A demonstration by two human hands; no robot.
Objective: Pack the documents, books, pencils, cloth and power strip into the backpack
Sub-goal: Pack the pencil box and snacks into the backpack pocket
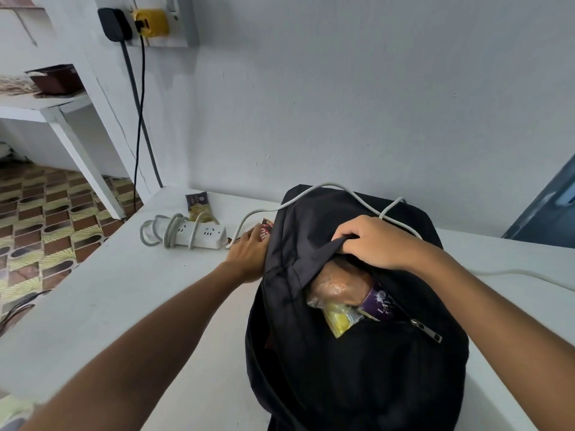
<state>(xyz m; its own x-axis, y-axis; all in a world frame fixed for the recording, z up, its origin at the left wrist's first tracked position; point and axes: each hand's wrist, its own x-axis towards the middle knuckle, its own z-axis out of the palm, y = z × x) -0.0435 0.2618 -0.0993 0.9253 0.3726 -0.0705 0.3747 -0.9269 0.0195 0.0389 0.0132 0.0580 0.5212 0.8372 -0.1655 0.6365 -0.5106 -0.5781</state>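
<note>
Packing is under way. The backpack (357,353) stands on the white worktop (124,290), its pocket holding snack packets (345,303). The right hand (378,244) has its grip closed on the pocket's fabric edge, holding it open. The left hand (249,253) reaches beside the bag at a red packet (266,233); its grip cannot be made out. The power strip (199,236) lies just beyond, unpacked, and by judgement calls for lifting in with its cord gathered.

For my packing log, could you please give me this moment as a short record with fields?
backpack: black backpack on the white table, pocket open
right hand: right hand grips the pocket's edge
left hand: left hand beside the backpack, reaching to a red packet
in pocket: wrapped snacks showing
power strip: white power strip on the table, cord wound round it, not packed
also: purple snack packet behind the strip
</note>
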